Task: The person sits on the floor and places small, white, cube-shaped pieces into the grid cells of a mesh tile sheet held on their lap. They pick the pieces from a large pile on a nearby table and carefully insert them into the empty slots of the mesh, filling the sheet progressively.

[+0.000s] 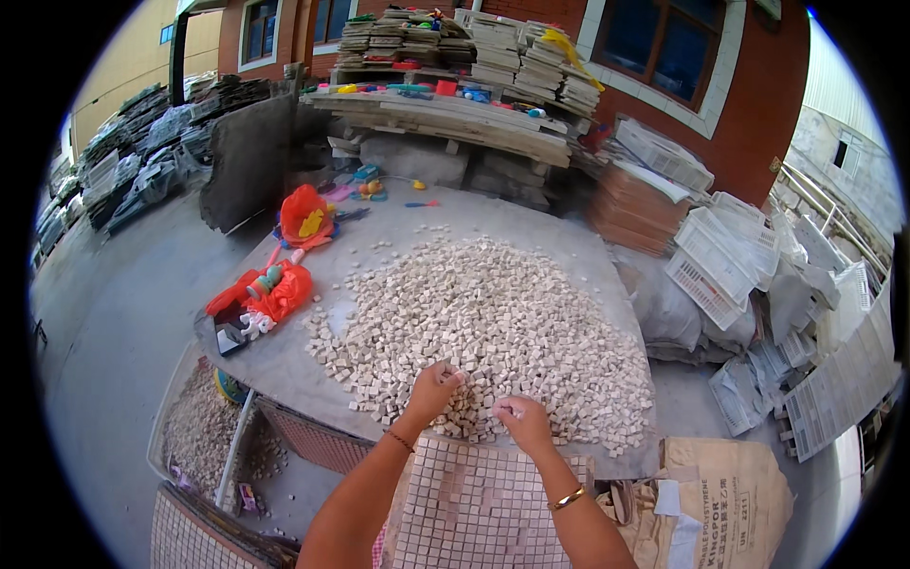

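A broad heap of small beige stone cubes [493,313] lies spread over a grey slab table [559,223]. At the heap's near edge my left hand [436,391] is closed, thumb and fingers pinched together among the cubes. My right hand [525,422] is a little nearer and to the right, its fingers also curled into a pinch. Whatever either pinch holds is too small to make out. Between my forearms sits a grid tray [474,498] with rows of square pale pieces, some of them pinkish.
Red plastic bags [289,289] with toys lie at the table's left. Below stands a bin of stone chips [194,427], beside another grid panel [204,536]. A brown paper sack [739,503] lies at the right, white crates [711,270] beyond. Stacked slabs [408,43] stand behind.
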### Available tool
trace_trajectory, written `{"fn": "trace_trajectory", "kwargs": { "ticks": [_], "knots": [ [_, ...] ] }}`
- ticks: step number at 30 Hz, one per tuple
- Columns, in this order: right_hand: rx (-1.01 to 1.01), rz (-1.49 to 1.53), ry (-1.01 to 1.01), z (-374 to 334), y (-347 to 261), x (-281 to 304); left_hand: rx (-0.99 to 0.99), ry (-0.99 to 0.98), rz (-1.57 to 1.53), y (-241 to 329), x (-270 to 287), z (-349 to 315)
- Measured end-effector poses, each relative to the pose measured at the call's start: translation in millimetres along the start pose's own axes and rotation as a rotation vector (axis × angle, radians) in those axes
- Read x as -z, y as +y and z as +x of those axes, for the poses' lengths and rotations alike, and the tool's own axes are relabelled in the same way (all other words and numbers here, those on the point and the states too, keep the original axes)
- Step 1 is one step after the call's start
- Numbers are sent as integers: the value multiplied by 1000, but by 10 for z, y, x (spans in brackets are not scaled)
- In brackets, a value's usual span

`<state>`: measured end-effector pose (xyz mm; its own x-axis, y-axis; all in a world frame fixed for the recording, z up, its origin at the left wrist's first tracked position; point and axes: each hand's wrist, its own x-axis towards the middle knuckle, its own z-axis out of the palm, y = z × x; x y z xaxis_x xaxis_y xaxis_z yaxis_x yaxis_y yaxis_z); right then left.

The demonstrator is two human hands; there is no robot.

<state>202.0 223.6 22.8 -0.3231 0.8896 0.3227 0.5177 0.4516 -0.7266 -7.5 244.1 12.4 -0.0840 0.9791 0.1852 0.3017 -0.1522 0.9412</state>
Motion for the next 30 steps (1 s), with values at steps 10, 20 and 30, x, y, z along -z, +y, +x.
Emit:
{"fn": "trace_trajectory", "kwargs": {
  "ticks": [10, 20, 30],
  "knots": [
    [-193, -14, -115, 91, -107, -124, 618, -31, -1284, 122, 336, -314],
    [-269, 217, 12, -48, 163, 46, -201, -74, 410, 66, -67, -493],
    [-50, -501, -70, 180, -252, -163, -111, -143, 654, 164, -150, -586]
  ]
}}
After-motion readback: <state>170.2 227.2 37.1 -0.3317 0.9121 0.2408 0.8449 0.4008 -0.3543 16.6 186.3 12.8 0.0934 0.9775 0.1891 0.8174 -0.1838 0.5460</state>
